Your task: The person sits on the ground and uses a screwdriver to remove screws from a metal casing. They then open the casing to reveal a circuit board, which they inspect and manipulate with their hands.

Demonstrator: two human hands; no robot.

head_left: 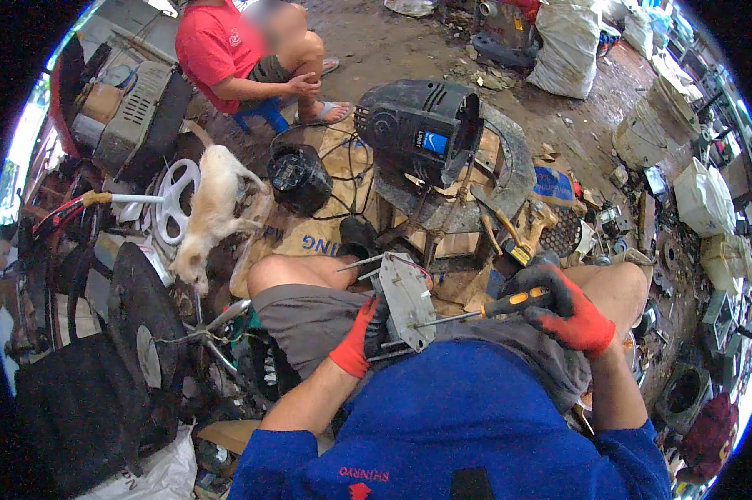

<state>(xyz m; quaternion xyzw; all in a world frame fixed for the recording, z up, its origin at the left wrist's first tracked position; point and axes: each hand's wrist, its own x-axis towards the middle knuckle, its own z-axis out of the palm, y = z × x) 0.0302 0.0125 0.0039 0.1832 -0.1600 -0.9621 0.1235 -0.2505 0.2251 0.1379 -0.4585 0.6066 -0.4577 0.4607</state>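
On the near side of the open-ended black housing [418,133], the left hand [366,335] has its fingers around a metal plate [405,296] with rods [359,262] attached, the right hand [574,313] grips a screwdriver [512,303] reaching it, and work looks partway: housing apart, plate unfinished

Grey metal plate [407,292] with thin rods [362,262], tilted; orange-and-black screwdriver [503,306], tip at the plate's lower end.
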